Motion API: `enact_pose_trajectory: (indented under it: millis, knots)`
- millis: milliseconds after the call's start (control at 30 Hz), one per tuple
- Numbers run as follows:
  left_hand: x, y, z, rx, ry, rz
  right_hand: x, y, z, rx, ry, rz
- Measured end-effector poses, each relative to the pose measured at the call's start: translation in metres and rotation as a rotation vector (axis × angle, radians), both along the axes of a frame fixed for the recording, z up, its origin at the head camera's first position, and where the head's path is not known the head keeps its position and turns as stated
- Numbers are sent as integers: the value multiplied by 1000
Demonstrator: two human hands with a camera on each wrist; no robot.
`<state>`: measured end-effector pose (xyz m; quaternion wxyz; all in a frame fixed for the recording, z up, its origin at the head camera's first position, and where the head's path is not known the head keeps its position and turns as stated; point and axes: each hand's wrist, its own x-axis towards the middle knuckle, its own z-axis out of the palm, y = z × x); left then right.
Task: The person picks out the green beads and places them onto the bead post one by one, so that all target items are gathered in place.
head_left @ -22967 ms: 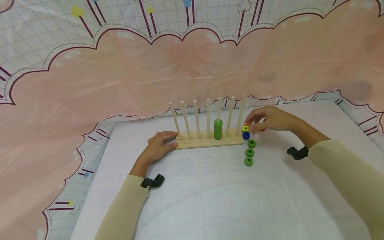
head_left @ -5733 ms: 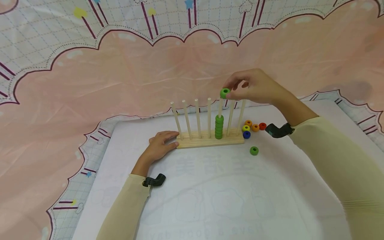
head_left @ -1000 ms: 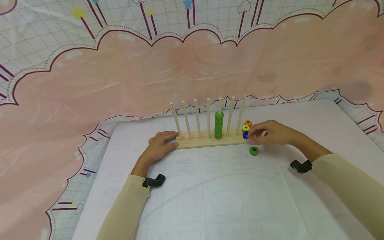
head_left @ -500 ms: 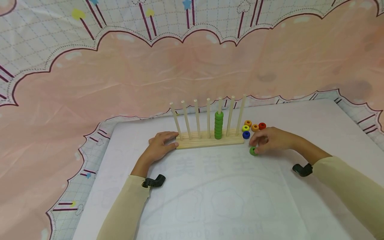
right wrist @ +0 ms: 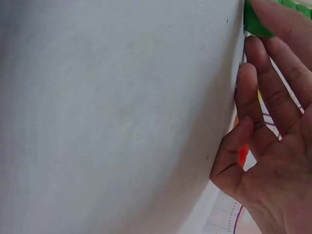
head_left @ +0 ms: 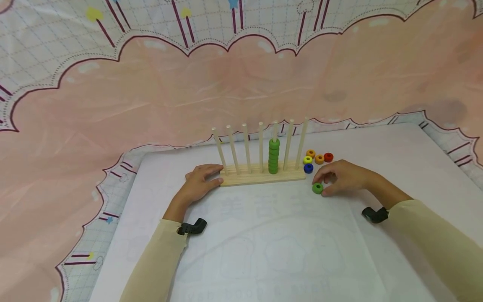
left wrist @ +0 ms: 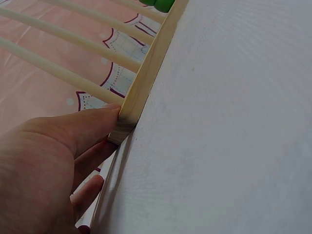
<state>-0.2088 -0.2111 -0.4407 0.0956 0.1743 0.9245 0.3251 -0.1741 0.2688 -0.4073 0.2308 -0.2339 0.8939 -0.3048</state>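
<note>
A wooden peg stand [head_left: 263, 179] holds a row of upright pegs, with a stack of green beads [head_left: 273, 159] on one right of the middle. My left hand [head_left: 198, 184] grips the left end of its base; in the left wrist view the thumb presses the near top edge and fingers reach behind. Right of the stand, my right hand [head_left: 345, 178] pinches a loose green bead [head_left: 317, 191] at the tabletop between thumb and fingertip. The right wrist view shows the thumb against that bead [right wrist: 256, 24], only partly in frame.
Beyond the right hand lie a blue bead [head_left: 308, 168], a yellow bead [head_left: 307, 160], two orange beads [head_left: 319, 159] and a red bead [head_left: 328, 157], close to the stand's right end. A white sheet [head_left: 264, 243] covers the tabletop; patterned cloth [head_left: 226, 84] hangs behind.
Since the oldest frame, the green stack has grown taller and two loose green beads have left the sheet. Lately my right hand moved from beside the blue bead to the remaining green one.
</note>
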Motion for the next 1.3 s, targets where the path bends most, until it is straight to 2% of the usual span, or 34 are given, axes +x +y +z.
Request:
enact_pose_trajectory:
  millis: [167, 567, 767, 967, 1300]
  knots:
    - [0, 0, 2, 5, 8, -3, -1, -1, -1, -5, 22, 17]
    - [1, -1, 0, 20, 15, -6, 0, 0, -3, -8, 22, -4]
    - [0, -1, -1, 9, 17, -10, 1, 0, -1, -15, 45, -57]
    - [0, 0, 1, 7, 19, -10, 2, 1, 5, -59, 7, -146]
    - [-1, -1, 0, 5, 2, -1, 1, 0, 13, -121, 16, -165]
